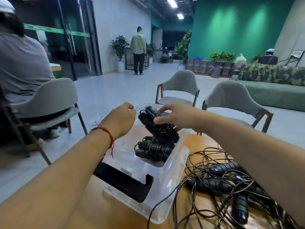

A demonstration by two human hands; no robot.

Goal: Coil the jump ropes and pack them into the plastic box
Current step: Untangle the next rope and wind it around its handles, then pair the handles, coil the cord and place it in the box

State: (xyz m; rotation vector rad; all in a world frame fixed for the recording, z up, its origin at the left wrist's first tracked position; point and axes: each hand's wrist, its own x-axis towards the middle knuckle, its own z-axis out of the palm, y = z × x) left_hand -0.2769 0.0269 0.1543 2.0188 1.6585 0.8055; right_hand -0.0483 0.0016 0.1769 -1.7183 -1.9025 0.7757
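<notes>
Tabletop (105, 210): right hand (175, 119) grips coiled rope (159, 129), left hand (123, 120) fisted.

Grey chair (179, 86) beyond table (102, 215); seated person (21, 66) left; standing person (138, 45) near potted plant (120, 47).

floor: pale grey glossy tile floor (115, 86) | walls: deep green painted wall (239, 30) right, light grey panel wall (118, 22) centre | left: dark glass double doors (72, 47) | light: white ceiling strip lights (172, 2) | seating: grey upholstered shell chairs (181, 83) on wooden legs, long green sofa (272, 95) | potted leafy plant (120, 47) against grey wall | dim far corridor (171, 38), possibly desks
</notes>
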